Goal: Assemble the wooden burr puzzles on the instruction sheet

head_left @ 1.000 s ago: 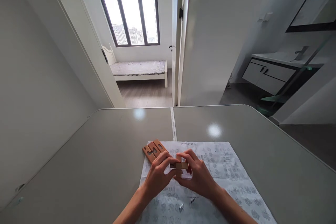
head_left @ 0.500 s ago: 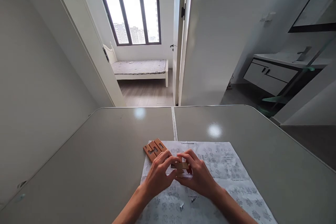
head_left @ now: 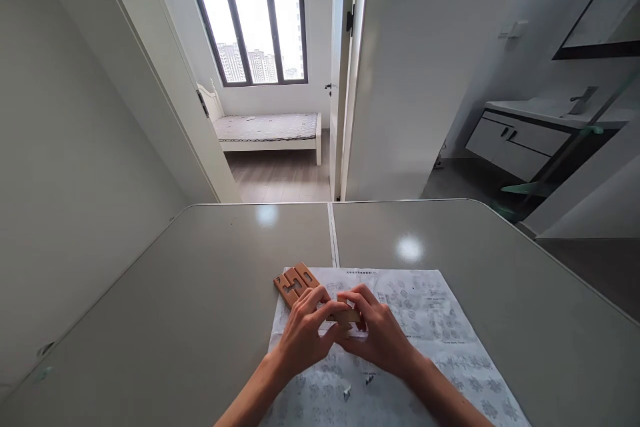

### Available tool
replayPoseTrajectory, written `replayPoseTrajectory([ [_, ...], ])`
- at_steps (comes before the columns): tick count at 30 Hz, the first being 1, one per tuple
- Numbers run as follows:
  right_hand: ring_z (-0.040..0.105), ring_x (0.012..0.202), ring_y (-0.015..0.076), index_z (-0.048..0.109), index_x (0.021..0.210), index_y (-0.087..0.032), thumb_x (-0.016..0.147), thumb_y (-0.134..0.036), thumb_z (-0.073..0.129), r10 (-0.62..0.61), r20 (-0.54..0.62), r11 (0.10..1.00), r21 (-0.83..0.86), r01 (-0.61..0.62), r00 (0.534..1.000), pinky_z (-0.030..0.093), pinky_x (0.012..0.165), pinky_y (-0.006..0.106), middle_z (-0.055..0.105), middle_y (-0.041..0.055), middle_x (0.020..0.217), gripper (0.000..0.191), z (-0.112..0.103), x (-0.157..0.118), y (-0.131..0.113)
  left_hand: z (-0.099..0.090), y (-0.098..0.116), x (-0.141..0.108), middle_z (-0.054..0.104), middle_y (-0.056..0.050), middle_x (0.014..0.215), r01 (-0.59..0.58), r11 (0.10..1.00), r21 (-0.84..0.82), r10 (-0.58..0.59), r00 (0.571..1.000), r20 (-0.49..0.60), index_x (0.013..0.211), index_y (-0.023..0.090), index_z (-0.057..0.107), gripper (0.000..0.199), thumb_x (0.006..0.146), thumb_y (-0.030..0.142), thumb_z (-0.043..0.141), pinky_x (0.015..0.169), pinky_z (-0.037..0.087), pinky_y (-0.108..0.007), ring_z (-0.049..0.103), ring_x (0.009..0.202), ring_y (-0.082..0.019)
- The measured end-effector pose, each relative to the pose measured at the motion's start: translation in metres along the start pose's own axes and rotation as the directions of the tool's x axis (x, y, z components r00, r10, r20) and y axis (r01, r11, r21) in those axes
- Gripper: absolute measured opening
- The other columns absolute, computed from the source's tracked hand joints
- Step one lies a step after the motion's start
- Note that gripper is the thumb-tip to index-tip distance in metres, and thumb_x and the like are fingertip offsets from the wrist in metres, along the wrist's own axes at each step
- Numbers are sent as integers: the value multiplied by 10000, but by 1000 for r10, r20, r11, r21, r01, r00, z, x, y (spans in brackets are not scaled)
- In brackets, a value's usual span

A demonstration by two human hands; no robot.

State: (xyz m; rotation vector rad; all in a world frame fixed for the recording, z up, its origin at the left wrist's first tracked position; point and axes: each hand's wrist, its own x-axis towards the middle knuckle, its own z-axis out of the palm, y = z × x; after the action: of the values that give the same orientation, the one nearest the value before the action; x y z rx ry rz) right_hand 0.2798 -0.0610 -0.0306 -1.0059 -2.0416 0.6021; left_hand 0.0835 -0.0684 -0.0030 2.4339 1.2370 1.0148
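Head view shows me both hands above the sheet [head_left: 435, 320]. My left hand [head_left: 306, 325] and right hand [head_left: 377, 328] are close together, and each pinches the blocks [head_left: 354, 315] between its thumb and fingers. These blocks are over the upper middle of the sheet; fingers cover much of them, so I cannot tell how they fit. Brown bars [head_left: 295, 284] lie at the sheet's upper left corner. 2 bits [head_left: 347, 392] rest on the sheet's nearer part.
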Motion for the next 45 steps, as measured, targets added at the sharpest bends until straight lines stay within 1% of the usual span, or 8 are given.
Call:
replayPoseTrajectory([
  [12,632,662,138,560,1228,-302,738,-195,772,44,16,998,38,-45,999,567,591,281,610,19,1070,544,-6,3,-4,-1,-2,4,603,-21,917,79,990,-120,-75,997,37,1053,283,744,206,885,168,713,790,540,-295,615,831,-174],
  [20,696,857,189,562,1277,-295,783,-257,786,104,59,965,234,-115,993,610,653,301,663,57,1233,544,-10,6,-4,-6,1,11,620,-12,887,134,965,-227,-139,990,-5,1040,265,746,137,930,215,681,783,549,-270,632,799,-154],
  [29,678,741,160,595,1274,-267,778,-297,814,143,44,951,271,-149,989,622,639,303,699,57,1161,543,-12,7,-3,-4,-6,8,651,-25,925,137,963,-232,-147,989,-28,1118,272,737,177,956,254,667,810,552,-290,642,834,-168],
  [34,693,723,170,586,1270,-251,802,-370,812,191,13,946,266,-188,981,629,641,321,711,61,1111,533,-16,9,1,-10,-16,12,659,-39,915,131,962,-240,-161,980,-112,1083,240,735,146,961,269,662,781,549,-284,644,830,-173],
  [37,681,696,179,580,1269,-239,810,-390,817,233,-11,951,213,-226,972,630,668,352,717,55,1028,538,-13,8,6,-16,-22,15,664,-31,911,178,959,-221,-223,954,-201,1032,240,735,124,957,314,668,793,549,-293,653,842,-179],
  [41,697,939,268,587,1263,-249,773,-331,862,190,-44,979,80,-186,981,608,863,452,704,78,1111,568,-5,6,9,-20,-21,20,661,-31,891,273,918,-286,-341,912,-226,982,225,730,201,984,393,620,755,557,-288,651,803,-173],
  [43,652,1090,311,589,1264,-256,743,-276,889,133,-44,991,39,-132,990,571,949,487,687,90,1159,601,-2,6,8,-20,-19,21,660,-28,856,288,906,-311,-363,906,-219,951,218,734,237,986,421,616,752,561,-292,641,785,-172],
  [45,619,1134,325,591,1242,-260,726,-232,903,106,-31,994,14,-106,994,553,971,498,676,90,1163,604,-1,7,6,-19,-17,21,665,-29,844,287,889,-357,-373,906,-201,935,213,735,261,979,445,625,745,568,-293,648,786,-174],
])
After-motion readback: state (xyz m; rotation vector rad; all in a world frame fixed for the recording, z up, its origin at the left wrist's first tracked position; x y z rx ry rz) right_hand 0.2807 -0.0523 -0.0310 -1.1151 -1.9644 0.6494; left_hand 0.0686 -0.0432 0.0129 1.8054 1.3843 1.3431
